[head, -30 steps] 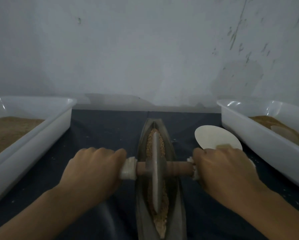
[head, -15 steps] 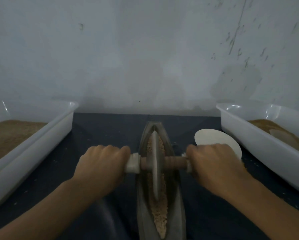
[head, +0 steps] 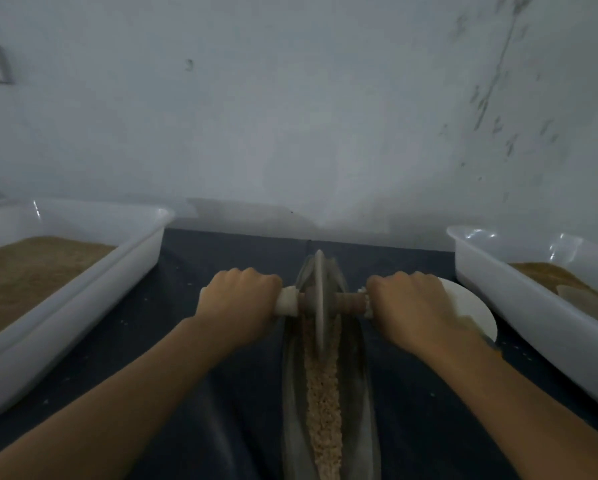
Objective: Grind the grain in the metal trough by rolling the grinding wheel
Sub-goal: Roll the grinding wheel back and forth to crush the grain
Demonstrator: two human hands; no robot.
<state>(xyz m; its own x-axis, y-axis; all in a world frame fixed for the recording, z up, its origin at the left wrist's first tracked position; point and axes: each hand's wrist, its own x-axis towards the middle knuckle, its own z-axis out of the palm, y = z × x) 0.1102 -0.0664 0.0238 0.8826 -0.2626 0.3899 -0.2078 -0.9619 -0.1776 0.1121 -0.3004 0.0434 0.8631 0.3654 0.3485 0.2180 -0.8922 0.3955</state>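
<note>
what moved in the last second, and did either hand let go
The grinding wheel rolled away along the metal trough to its far end, baring more grain nearer the person. The left hand and right hand kept gripping the axle. Trays stayed put.

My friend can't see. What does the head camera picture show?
Two hands, left and right, grip the axle handles of a grinding wheel standing at the far end of a narrow metal trough holding crushed grain. White tubs of brown meal sit at either side.
</note>
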